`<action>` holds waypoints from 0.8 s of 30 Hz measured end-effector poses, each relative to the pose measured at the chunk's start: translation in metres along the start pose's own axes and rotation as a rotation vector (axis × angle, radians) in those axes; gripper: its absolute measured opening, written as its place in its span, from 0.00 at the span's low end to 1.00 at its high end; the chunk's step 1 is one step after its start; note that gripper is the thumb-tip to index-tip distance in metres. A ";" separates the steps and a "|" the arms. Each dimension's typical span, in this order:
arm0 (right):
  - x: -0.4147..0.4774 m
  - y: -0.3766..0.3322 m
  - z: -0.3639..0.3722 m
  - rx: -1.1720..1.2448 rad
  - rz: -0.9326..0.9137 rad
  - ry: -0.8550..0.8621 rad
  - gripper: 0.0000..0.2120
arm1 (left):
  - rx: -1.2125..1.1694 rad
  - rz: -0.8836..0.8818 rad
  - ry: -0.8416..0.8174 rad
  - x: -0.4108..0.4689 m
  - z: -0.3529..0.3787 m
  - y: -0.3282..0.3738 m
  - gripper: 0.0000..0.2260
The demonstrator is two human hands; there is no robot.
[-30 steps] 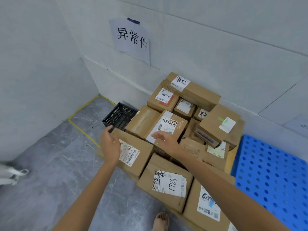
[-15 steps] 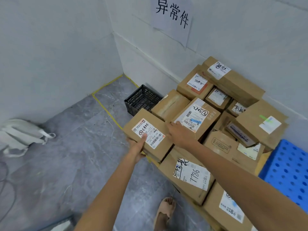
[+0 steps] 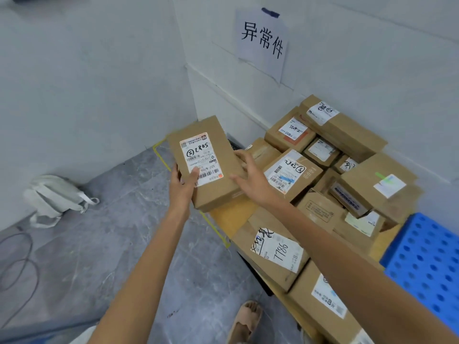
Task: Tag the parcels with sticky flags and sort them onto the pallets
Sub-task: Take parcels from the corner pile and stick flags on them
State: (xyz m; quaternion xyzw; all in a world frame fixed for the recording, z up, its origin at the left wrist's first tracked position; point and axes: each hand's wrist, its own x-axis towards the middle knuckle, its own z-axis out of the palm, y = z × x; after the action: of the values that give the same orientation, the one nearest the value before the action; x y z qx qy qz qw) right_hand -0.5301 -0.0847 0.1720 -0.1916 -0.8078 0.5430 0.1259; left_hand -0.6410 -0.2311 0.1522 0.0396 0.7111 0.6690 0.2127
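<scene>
Long axis of box (image 3: 224, 155) points away; left hand (image 3: 182, 187) grips its near end; right hand (image 3: 250, 180), fingers spread and holding nothing, flanks right edge.

A flat brown cardboard parcel (image 3: 211, 165) with a white label (image 3: 201, 158) marked 5082 upside down is held tilted over the floor (image 3: 124, 244), just off the wooden pallet (image 3: 233, 217)'s left corner. The left hand (image 3: 182, 184) grips its near end, thumb on the label. The right hand (image 3: 250, 180)'s straight fingers touch its right side. Other brown parcels (image 3: 270, 259) are heaped on that pallet, one bearing a green sticky flag (image 3: 381, 176). A blue pallet (image 3: 427, 264) adjoins on the right.
</scene>
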 end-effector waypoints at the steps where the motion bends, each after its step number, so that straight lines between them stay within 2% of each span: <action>1: -0.011 -0.005 -0.011 -0.040 -0.043 0.020 0.27 | 0.055 0.064 -0.031 -0.010 0.005 0.010 0.26; 4: -0.057 -0.011 -0.052 -0.258 -0.130 0.093 0.29 | 0.148 0.212 -0.127 -0.058 0.032 0.031 0.23; 6: -0.101 -0.014 -0.083 -0.262 -0.087 0.132 0.28 | 0.167 0.253 -0.189 -0.094 0.056 0.038 0.21; 8: -0.153 -0.015 -0.115 -0.233 -0.039 0.206 0.27 | 0.184 0.260 -0.277 -0.134 0.083 0.039 0.24; 10: -0.210 -0.016 -0.149 -0.199 -0.010 0.348 0.24 | 0.188 0.240 -0.397 -0.180 0.114 0.034 0.28; 13: -0.298 -0.017 -0.195 -0.142 0.042 0.522 0.21 | 0.157 0.208 -0.565 -0.257 0.165 0.026 0.19; 15: -0.360 -0.012 -0.217 -0.130 0.078 0.565 0.22 | 0.160 0.214 -0.647 -0.304 0.195 0.017 0.19; 18: -0.447 0.007 -0.233 -0.148 0.146 0.595 0.22 | 0.200 0.223 -0.789 -0.366 0.229 -0.009 0.26; 24: -0.586 0.063 -0.241 -0.016 0.380 0.708 0.20 | 0.471 0.093 -1.120 -0.458 0.258 -0.067 0.27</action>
State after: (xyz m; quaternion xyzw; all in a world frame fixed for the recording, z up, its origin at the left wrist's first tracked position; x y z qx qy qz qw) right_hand 0.1040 -0.1251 0.2081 -0.5139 -0.6688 0.4507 0.2924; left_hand -0.1184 -0.1528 0.1977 0.4624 0.6176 0.3798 0.5104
